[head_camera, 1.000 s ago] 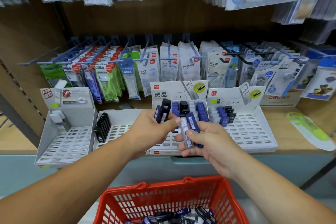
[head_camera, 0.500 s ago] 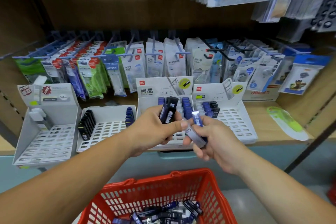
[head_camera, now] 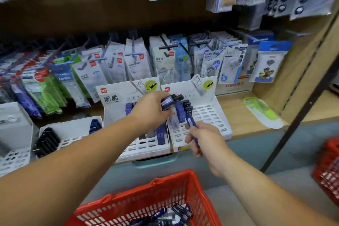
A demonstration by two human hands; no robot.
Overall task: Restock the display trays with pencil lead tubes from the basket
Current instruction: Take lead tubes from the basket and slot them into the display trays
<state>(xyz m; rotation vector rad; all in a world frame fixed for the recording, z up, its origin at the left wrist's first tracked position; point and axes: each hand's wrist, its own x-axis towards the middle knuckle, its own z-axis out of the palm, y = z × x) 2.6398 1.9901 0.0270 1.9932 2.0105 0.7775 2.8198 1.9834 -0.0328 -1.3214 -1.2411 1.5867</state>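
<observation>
tubes [head_camera: 169, 102] sit bunched in my left hand [head_camera: 150, 112] over the middle tray [head_camera: 143, 150]; my right hand [head_camera: 205, 139] pinches one blue tube [head_camera: 190, 121] at the right tray [head_camera: 211, 115].

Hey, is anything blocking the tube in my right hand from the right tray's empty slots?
Nothing visible. The tube in your right hand is over the right tray, empty slots beside it; your left hand, holding more tubes, sits further back.

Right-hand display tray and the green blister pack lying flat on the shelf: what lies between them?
Nothing. In the head view only bare wooden shelf separates the right-hand display tray from the green blister pack.
</observation>
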